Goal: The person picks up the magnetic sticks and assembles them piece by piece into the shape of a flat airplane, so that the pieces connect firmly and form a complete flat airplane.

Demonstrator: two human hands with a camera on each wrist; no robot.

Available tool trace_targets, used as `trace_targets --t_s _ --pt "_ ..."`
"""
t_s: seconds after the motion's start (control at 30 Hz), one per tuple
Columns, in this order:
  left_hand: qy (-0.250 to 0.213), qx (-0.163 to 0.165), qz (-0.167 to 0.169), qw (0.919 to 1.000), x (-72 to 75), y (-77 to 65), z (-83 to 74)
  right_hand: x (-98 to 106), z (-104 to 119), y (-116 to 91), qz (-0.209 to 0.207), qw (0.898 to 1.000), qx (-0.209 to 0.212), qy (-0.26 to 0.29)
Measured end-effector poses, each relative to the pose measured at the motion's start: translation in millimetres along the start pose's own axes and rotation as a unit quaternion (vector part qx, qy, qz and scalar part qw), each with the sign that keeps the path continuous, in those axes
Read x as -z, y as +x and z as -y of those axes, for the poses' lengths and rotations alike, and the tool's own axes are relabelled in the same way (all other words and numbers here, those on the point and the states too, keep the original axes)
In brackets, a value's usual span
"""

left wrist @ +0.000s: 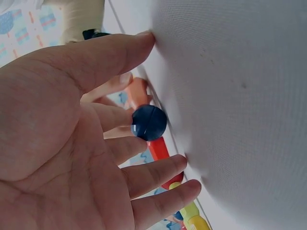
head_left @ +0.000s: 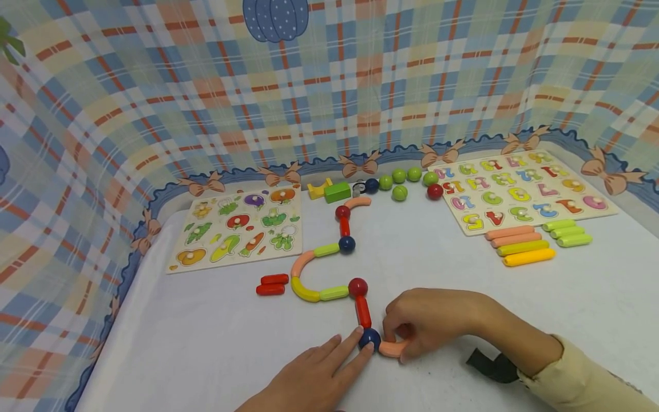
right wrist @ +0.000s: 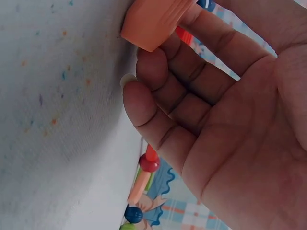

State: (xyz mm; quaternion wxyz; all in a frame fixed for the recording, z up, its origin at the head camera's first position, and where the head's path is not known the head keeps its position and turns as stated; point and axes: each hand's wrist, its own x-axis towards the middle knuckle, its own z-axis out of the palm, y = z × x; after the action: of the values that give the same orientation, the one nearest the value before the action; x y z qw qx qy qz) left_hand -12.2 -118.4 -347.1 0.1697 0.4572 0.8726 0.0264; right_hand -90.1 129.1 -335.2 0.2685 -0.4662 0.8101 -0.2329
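Observation:
A winding chain of coloured sticks and balls lies on the white tabletop. At its near end, my left hand [head_left: 321, 372] touches a dark blue ball [head_left: 369, 337] with fairly straight fingertips. My right hand [head_left: 435, 315] pinches a curved orange stick [head_left: 391, 348], whose left end meets that ball. The same stick [right wrist: 156, 24] shows at the top of the right wrist view. From the blue ball a red stick [head_left: 362, 312] leads up to a red ball [head_left: 357, 287]. Beyond come a light green stick [head_left: 334, 293] and a curved yellow stick [head_left: 305, 290].
Two red sticks [head_left: 271, 289] lie left of the chain. A vegetable puzzle board [head_left: 177, 257] stands back left, a number puzzle board [head_left: 582, 209] back right. Loose sticks [head_left: 525, 247] lie before the latter. Several green balls [head_left: 399, 175] sit at the back, before a plaid curtain [head_left: 329, 103].

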Motion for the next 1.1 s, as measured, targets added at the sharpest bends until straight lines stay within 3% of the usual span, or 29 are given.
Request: trace_targets --t_s 0.5,0.8,1.0,1.1 --pt "0.001 0.004 0.007 1.0 -0.4 0.2 0.6 -2.0 1.6 0.3 0.003 1.0 -0.015 -0.009" --pt "0.012 0.003 0.004 0.9999 -0.7 0.9 -0.2 8.2 -1.5 -6.7 0.011 1.0 -0.027 0.007" --pt "-0.022 0.013 0.034 0.9991 14.0 3.5 4.1 34.7 -23.4 -18.1 -0.038 0.998 -0.043 0.013" --pt "-0.055 0.03 0.0 0.9981 33.1 8.1 18.1 59.0 -46.7 -21.4 -0.102 0.992 -0.071 -0.019"
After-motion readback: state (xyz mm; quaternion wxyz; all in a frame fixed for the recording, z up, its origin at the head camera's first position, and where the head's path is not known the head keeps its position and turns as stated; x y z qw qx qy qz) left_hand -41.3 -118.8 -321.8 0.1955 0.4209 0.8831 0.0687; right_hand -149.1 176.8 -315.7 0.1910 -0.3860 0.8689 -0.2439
